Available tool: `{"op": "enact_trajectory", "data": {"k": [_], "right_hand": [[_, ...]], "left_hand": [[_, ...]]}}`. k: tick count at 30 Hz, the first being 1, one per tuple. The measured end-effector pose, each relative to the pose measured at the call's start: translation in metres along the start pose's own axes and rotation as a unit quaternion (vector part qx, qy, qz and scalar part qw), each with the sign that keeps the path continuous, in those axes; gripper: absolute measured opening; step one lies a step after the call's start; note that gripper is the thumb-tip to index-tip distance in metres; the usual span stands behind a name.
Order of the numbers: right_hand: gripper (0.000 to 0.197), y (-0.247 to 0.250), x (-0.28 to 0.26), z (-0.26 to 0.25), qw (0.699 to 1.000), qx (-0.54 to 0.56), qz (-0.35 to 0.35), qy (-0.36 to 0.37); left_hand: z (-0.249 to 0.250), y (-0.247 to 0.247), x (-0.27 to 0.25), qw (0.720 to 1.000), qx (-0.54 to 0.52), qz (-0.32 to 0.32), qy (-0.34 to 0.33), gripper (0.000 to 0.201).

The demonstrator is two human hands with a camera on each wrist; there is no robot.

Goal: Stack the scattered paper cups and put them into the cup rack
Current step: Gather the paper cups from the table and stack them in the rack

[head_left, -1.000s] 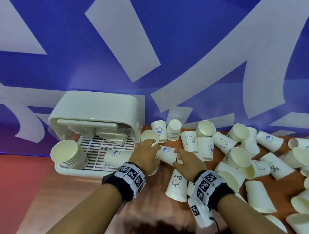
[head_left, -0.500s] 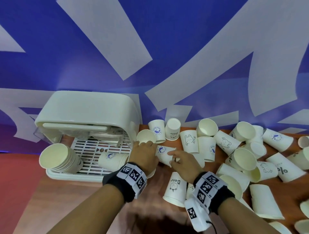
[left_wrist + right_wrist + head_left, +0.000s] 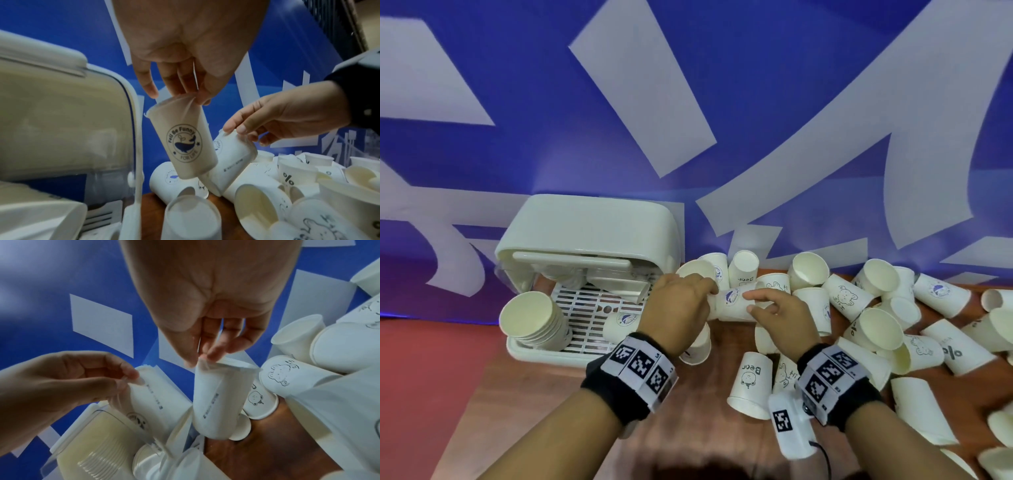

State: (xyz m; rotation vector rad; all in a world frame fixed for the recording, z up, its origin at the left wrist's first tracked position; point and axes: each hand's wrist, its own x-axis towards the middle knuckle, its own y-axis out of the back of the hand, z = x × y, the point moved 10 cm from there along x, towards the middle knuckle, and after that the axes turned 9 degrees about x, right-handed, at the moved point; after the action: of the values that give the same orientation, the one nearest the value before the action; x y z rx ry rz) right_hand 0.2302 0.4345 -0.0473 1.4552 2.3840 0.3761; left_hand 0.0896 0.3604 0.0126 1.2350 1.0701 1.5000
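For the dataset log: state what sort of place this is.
Probably a staged recording or demo booth, not a kitchen: a large blue-and-white printed backdrop, a wooden table strewn with paper cups, and a white cup rack.

Paper cups, white, some with printed marks: you hold one whale-logo cup (image 3: 186, 142) by its rim, tilted, above the table. You pinch a second cup (image 3: 218, 400) at its rim beside it, their lower ends close together. Scattered cups (image 3: 876, 308): many, lying on their sides or standing mouth-down across the table to your right, some touching. Stacked cups (image 3: 534, 317): one nested stack on its side in the cup rack (image 3: 589, 236), a cream plastic box with slotted tray, at your left.
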Motion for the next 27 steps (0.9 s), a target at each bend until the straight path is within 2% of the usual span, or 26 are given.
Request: {"op": "enact_trajectory", "data": {"k": [5,7,10,12,17,23,27], "right_hand": [[0.029,0.001,-0.018,-0.031,0.999,-0.039,0.012,0.029],[0.036,-0.006,-0.026,-0.042,0.998,-0.062,-0.003,0.028],[0.04,-0.019,-0.035,-0.061,0.994,-0.099,-0.024,0.046],[0.038,-0.031,-0.041,-0.073,0.989,-0.127,-0.033,0.064],[0.035,-0.06,-0.056,-0.1,0.979,-0.178,-0.044,0.083],[0.031,-0.098,-0.073,-0.13,0.958,-0.243,-0.073,0.13],[0.025,-0.121,-0.081,-0.143,0.956,-0.248,-0.081,0.137]], "left_hand": [[-0.009,0.026,-0.026,0.999,-0.037,-0.016,-0.015,0.025],[-0.016,0.032,-0.037,0.998,-0.038,-0.042,-0.023,0.026],[-0.027,0.045,-0.052,0.998,-0.041,-0.048,-0.02,0.036],[-0.037,0.056,-0.06,0.998,-0.046,-0.035,-0.016,0.042],[-0.065,0.085,-0.082,0.999,-0.045,-0.004,-0.005,0.027],[-0.099,0.113,-0.112,0.995,-0.092,0.007,0.028,0.03],[-0.13,0.122,-0.131,0.99,-0.128,0.002,0.055,0.03]]}}
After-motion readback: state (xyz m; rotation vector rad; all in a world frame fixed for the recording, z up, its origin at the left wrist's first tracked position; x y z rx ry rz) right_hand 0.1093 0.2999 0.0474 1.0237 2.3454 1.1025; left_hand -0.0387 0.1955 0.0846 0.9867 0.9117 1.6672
